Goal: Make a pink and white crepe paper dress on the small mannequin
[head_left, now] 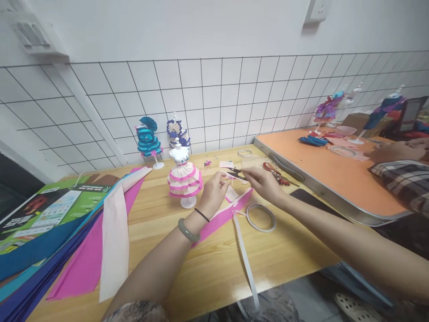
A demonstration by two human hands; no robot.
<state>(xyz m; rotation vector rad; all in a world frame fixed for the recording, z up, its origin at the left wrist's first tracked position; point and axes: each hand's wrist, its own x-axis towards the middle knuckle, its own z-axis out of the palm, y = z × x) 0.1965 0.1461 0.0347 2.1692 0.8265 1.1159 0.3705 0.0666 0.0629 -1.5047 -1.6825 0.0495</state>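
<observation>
My left hand [214,192] is closed in a pinch near the table's middle. What its fingertips hold is too small to make out. My right hand [261,180] grips dark scissors [237,174], whose blades point left toward the left fingertips. Below the hands lies a bright pink paper strip [217,222], with a small pink-edged pale piece [231,194] beside it. A roll of white double-sided tape [261,218] lies near my right forearm, and a loose white tape strip [246,259] hangs over the front edge. Left of my hands stands a mini dress form in a white-and-pink ruffled dress [185,180].
Behind stand forms in teal [149,142] and purple [178,133] dresses. Long crepe paper strips [114,232] cover the left side. Red-handled items [276,173] lie right of my hand. At the orange table [321,179], another person's hands [398,150] are visible.
</observation>
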